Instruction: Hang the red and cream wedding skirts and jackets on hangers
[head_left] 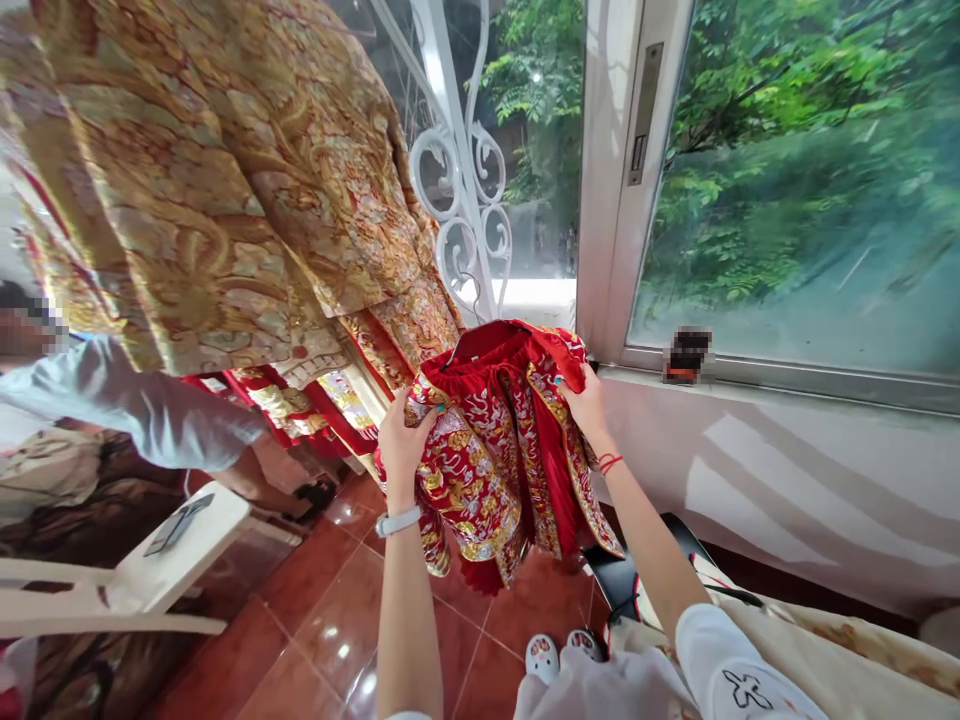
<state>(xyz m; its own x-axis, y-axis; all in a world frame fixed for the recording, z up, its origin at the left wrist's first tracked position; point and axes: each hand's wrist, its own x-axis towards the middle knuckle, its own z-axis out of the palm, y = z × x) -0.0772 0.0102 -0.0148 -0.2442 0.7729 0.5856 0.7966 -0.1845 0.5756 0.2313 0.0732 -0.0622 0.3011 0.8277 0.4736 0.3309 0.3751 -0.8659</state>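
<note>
A red jacket [465, 470] with gold and silver embroidery hangs in front of me, its front parted over a matching embroidered red garment [499, 400] with a gathered waist. The dark curve of a hanger [457, 345] shows at the collar. My left hand [405, 435] grips the jacket's shoulder on the left, thumb on top. On the other side, my right hand [585, 400] pinches the jacket's edge near the opposite shoulder, where the plain red lining shows.
Large gold brocade garments [247, 200] hang at the upper left, above a seated person in a blue-grey sleeve [165, 400]. A white chair [187, 550] holds a dark flat object. Cream cloth [810, 650] lies at the lower right, below the window [787, 200]. A white scrolled metal stand [465, 170] rises behind.
</note>
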